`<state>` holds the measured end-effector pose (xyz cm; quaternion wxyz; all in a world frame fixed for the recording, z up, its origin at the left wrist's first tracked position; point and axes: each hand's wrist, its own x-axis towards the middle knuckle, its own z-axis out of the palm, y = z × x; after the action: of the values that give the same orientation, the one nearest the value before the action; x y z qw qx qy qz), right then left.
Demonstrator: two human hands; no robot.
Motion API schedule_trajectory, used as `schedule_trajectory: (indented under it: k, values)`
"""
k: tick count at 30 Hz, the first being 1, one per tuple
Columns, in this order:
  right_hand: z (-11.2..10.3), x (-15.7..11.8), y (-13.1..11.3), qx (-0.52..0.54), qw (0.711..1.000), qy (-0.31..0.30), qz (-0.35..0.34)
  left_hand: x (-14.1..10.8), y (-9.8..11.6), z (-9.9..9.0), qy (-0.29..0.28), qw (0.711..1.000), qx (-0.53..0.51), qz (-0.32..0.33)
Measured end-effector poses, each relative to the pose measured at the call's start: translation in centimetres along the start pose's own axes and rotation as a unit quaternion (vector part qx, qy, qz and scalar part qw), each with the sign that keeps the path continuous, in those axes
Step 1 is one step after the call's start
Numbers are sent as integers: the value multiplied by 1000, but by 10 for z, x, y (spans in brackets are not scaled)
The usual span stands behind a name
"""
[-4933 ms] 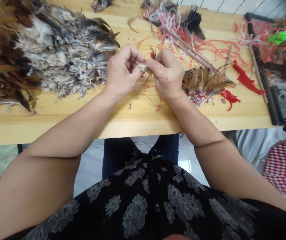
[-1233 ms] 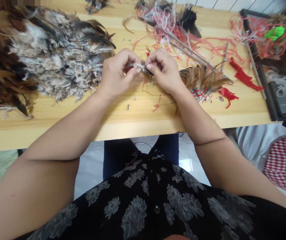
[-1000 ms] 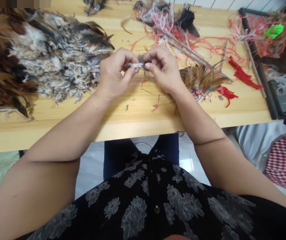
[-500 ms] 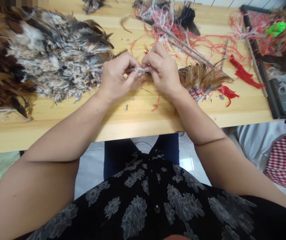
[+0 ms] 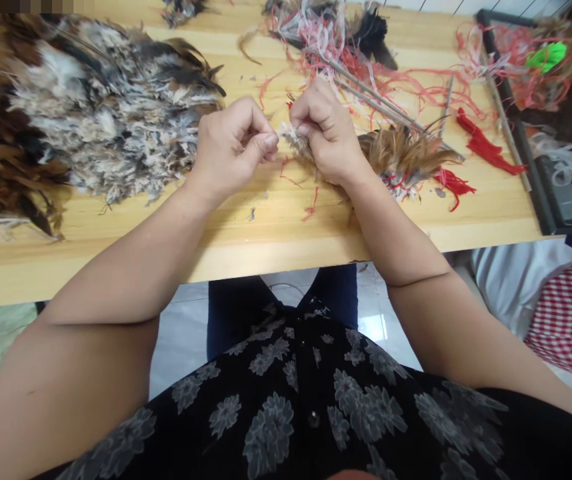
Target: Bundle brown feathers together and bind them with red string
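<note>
My right hand (image 5: 329,137) is closed on a small bunch of feathers (image 5: 293,135). Their pale fluffy ends poke out past the fingertips toward the left, and the rest is mostly covered by the palm. A short gap away, my left hand (image 5: 236,143) is pinched, thumb against the bent fingers; anything between them is too small to make out. Just left of it lies a large heap of grey and white fluffy feathers (image 5: 116,120) edged with brown and black ones. Beside my right wrist rests a brown feather bundle (image 5: 406,153) with red strands at its base.
Tangled red and white strings (image 5: 323,40) and thin sticks (image 5: 381,100) lie at the back of the wooden table (image 5: 266,240). A red tassel-like bundle (image 5: 486,143) is to the right, near a black-framed tray (image 5: 541,193) holding strings, a bright green piece (image 5: 546,57) and a phone-like object.
My hands have drawn apart: the fingertips, which met over the feather ends, now have a gap between them. The pale feather ends now show at my right fingertips.
</note>
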<state>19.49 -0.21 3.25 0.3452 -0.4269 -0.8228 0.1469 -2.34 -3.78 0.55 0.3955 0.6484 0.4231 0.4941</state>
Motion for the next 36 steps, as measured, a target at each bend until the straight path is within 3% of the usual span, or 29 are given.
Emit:
schedule_trajectory:
  k: [3,7,13,19,22,27,32,36]
  values:
    - [-2,0,0,1,1000,-17,5,0,4,-3,9,1000,15,11]
    - [-4,0,3,8,999,-28,15,1,-3,-5,-16,997,-58,-39]
    - [6,1,16,47,999,-25,12,7,-11,-1,-41,998,-49,18]
    - [24,-4,31,79,997,3,-14,5,10,8,-56,984,-126,-113]
    - [27,-11,30,69,997,13,-27,4,14,15,-54,974,-166,-144]
    - [27,-15,33,70,995,61,-46,9,7,15,5,975,-190,-115]
    - [31,-9,50,122,984,133,2,11,-1,8,44,988,-138,-54]
    - [39,-7,57,197,976,84,46,9,-3,15,66,989,-130,-21]
